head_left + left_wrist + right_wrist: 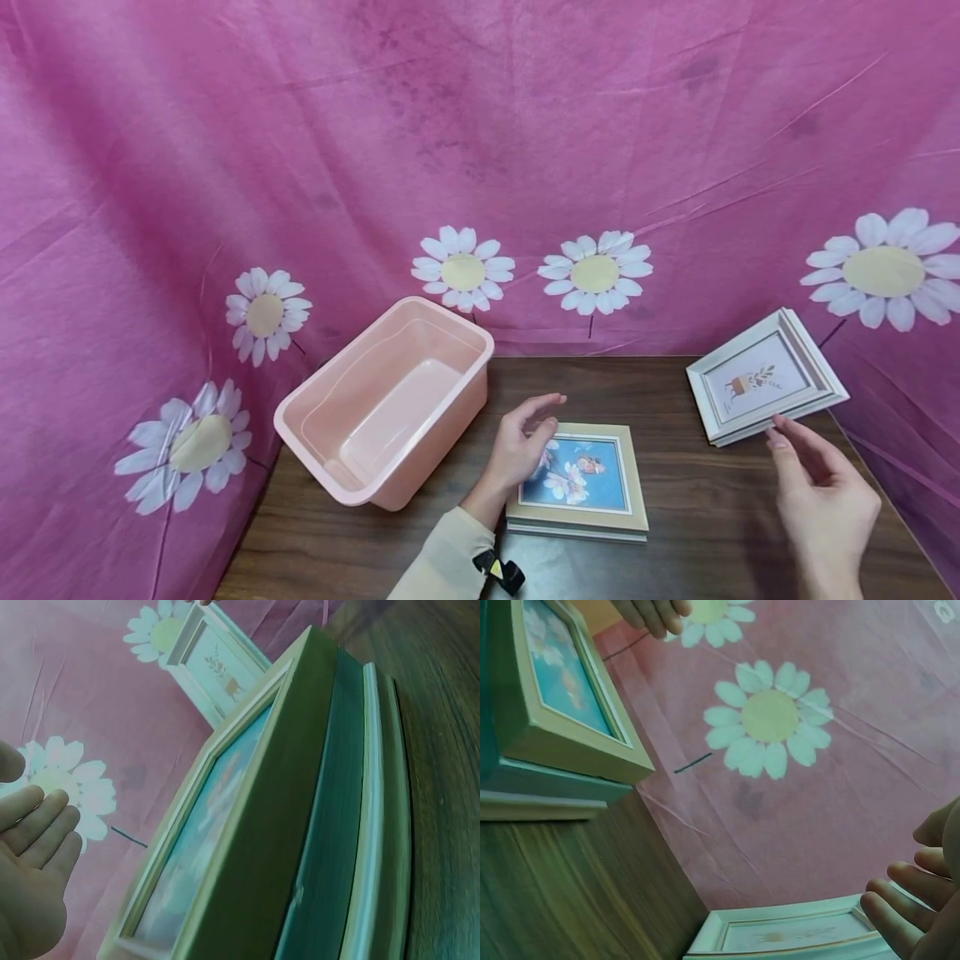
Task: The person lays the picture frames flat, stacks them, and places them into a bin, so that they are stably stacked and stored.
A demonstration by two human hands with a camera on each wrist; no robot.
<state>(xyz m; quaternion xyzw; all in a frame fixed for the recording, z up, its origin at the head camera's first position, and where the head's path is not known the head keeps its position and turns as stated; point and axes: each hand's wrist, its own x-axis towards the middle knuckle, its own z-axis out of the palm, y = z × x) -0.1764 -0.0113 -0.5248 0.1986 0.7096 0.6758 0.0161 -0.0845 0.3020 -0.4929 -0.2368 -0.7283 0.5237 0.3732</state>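
A stack of picture frames (637,500) lies on the table, the top one with a tan border around a blue picture of pink and white flowers. Above its left side hovers my left hand (521,442), fingers extended; the left wrist view shows this hand (34,877) holding nothing. At the right, a white picture frame (765,379) with a plant and animal drawing sits at a slant. My right hand (828,500) is at its near edge, thumb and fingers loosely extended. Whether the fingertips touch the frame, I cannot tell.
A pink plastic bin (382,400) stands on the left of the dark wooden table (675,558). Behind and along the sides hangs a pink cloth (525,125) printed with white daisies. A black strap (498,571) is on the left wrist.
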